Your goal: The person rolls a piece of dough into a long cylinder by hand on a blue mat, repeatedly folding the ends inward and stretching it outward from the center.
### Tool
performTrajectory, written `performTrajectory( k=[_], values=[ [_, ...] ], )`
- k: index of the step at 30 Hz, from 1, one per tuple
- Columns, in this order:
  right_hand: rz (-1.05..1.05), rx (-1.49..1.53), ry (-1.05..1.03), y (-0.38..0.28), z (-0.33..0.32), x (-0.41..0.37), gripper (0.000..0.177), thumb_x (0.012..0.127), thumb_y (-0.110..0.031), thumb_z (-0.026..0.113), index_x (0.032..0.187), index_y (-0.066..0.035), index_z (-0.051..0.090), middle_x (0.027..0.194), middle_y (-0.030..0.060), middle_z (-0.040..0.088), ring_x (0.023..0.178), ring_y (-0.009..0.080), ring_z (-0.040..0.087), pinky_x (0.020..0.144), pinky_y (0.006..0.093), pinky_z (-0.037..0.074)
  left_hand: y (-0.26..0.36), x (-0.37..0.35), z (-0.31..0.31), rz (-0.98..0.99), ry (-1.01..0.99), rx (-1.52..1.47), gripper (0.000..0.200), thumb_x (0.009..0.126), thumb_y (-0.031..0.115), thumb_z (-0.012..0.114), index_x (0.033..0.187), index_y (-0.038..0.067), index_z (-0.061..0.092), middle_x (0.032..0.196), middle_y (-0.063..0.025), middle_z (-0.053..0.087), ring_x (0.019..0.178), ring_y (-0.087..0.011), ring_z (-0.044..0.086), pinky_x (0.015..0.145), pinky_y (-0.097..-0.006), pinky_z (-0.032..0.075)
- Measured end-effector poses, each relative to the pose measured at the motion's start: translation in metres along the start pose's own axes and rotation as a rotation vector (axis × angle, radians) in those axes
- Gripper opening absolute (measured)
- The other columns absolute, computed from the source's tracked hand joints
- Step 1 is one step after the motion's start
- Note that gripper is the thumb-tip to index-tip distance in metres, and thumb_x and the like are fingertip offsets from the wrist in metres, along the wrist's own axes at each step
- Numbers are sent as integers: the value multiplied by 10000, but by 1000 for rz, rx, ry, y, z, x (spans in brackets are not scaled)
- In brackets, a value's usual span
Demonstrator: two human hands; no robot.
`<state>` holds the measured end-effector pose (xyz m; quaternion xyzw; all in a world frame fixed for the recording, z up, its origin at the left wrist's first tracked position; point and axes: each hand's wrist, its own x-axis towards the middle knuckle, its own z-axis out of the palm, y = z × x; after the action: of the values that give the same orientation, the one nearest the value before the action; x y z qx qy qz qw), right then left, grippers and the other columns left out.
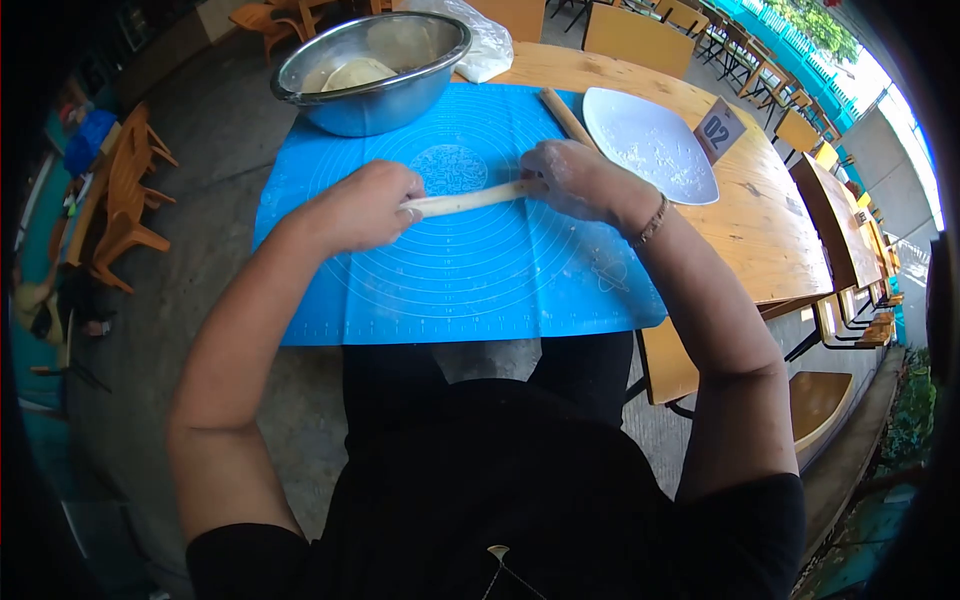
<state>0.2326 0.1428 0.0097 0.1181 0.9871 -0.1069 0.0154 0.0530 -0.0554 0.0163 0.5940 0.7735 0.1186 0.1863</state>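
Observation:
A pale rope of dough (465, 201) stretches between my two hands, a little tilted, over the blue pastry mat (430, 300). My left hand (372, 205) is closed on its left end. Around the right end, the fingers of my right hand (575, 180) are wrapped, and flour dusts that hand. Past my left hand stands a steel bowl (375, 112) with a lump of dough (357, 74) inside. A wooden rolling pin (567, 118) lies just beyond my right hand, beside a white plate (655, 150) scattered with flour.
The mat covers part of a wooden table (765, 230). Behind the bowl sits a clear plastic bag (487, 50) with something white in it. A card marked 02 (718, 130) stands at the plate's right edge. Orange chairs (130, 205) are on the floor to the left.

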Motion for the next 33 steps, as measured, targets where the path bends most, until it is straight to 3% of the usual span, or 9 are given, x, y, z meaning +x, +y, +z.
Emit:
performTrajectory(
  k=[3, 7, 9, 11, 12, 17, 25, 27, 33],
  values=[
    [-50, 2, 19, -2, 18, -33, 187, 958, -138, 627, 1058, 11, 680, 1053, 196, 663, 1000, 364, 649, 907, 437, 518, 3, -22, 22, 192, 71, 92, 221, 920, 130, 675, 1074, -23, 718, 984, -189, 691, 933, -327, 668, 873, -431, 519],
    [-17, 9, 97, -10, 23, -51, 282, 953, -131, 626, 1191, 17, 650, 1133, 207, 634, 1059, 370, 631, 961, 444, 501, 13, -32, 12, -23, -72, -45, 279, 933, 140, 665, 1141, -46, 687, 1082, -174, 677, 1007, -297, 651, 913, -415, 508],
    [43, 5, 129, -21, 28, -61, 333, 953, -140, 624, 1241, 26, 632, 1192, 223, 626, 1103, 380, 621, 994, 444, 492, 11, -43, 16, 16, 134, 68, 423, 930, 165, 680, 1280, -61, 607, 1249, -218, 628, 1205, -343, 591, 1041, -423, 461],
    [-118, -14, 533, -33, 48, -73, 394, 937, -156, 613, 1258, 72, 595, 1274, 273, 598, 1223, 418, 560, 1079, 462, 438, 25, -61, 32, 68, 310, 159, 518, 940, 203, 672, 1349, -80, 530, 1335, -251, 565, 1297, -378, 513, 1099, -449, 409],
    [-112, -70, 488, -45, 54, -81, 505, 960, -195, 602, 1346, 118, 515, 1417, 309, 504, 1336, 444, 481, 1156, 475, 365, 35, -68, 44, 120, 477, 241, 616, 949, 242, 664, 1417, -100, 453, 1421, -284, 502, 1389, -413, 436, 1157, -474, 357],
    [-173, -136, 491, -66, 80, -89, 593, 1000, -315, 560, 1409, 103, 467, 1480, 310, 444, 1413, 457, 395, 1186, 522, 302, 54, -57, 109, 361, 390, 215, 875, 1001, 483, 526, 1487, -178, 224, 1573, -356, 231, 1505, -481, 164, 1236, -550, 103],
    [-99, -167, 425, -49, 80, -62, 671, 1032, -440, 456, 1436, 96, 442, 1500, 288, 435, 1449, 427, 352, 1202, 534, 261, 42, -31, 107, 214, 338, 267, 1034, 963, 668, 444, 1493, -185, 196, 1562, -389, 216, 1513, -479, 132, 1242, -544, 69],
    [-68, -164, 372, -44, 75, -52, 697, 1046, -475, 400, 1451, 92, 423, 1524, 274, 411, 1471, 409, 320, 1215, 529, 235, 38, -23, 106, 191, 335, 322, 1114, 938, 775, 322, 1496, -183, 216, 1574, -365, 232, 1526, -449, 113, 1246, -529, 39],
    [-6, -142, 313, -29, 69, -16, 751, 1048, -539, 333, 1485, 70, 385, 1540, 284, 381, 1491, 420, 269, 1229, 518, 205, 22, 1, 82, 136, 210, 263, 1115, 930, 787, 327, 1507, -161, 222, 1582, -338, 247, 1529, -439, 113, 1251, -506, 56]
  ],
)
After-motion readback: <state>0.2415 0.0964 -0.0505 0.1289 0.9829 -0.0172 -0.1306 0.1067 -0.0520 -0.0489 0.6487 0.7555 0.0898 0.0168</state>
